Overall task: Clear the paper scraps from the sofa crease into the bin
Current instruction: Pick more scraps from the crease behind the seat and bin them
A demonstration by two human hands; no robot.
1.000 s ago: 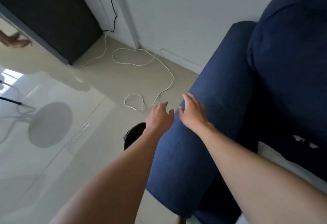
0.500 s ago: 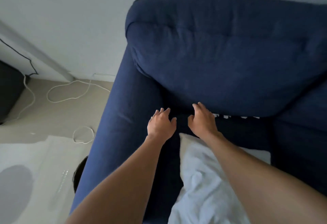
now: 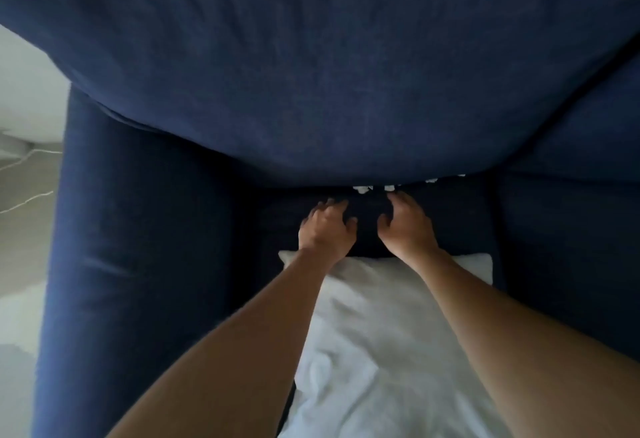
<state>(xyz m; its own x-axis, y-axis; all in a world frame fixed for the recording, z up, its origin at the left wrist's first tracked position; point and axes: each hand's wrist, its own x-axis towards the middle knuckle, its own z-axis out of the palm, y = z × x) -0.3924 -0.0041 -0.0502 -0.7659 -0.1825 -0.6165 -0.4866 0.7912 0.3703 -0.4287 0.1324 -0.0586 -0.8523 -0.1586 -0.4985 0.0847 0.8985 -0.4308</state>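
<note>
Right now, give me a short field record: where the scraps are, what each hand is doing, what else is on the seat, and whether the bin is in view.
scraps: white bits along the crease under the back cushion, some further right
left hand: open, empty, just short of the crease
right hand: open, empty, fingertips near a scrap
seat: white pillow under both forearms
bin: not in view
</note>
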